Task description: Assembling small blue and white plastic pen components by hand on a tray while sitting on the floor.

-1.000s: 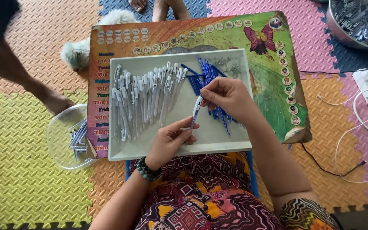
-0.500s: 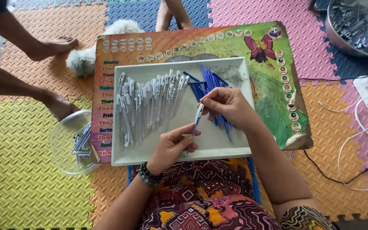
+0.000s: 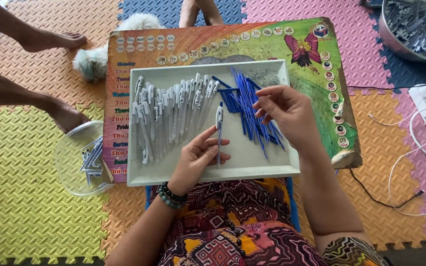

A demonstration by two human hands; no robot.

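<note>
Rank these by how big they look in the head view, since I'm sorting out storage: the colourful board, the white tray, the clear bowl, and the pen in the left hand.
1. Colourful board
2. White tray
3. Clear bowl
4. Pen, held in the left hand

All lie at about the same depth, so the order looks safe.

Metal bowl point(image 3: 410, 29) cut off top-right, tray point(image 3: 252, 165) specks point(image 3: 262, 75) too small to ID

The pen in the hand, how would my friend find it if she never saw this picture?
Find the white tray on the colourful board. White pen barrels lie in a row on its left side, blue refills on its right. The pen is between them, pinched in the left hand: the only one held up alone, white on top, blue below.
</note>
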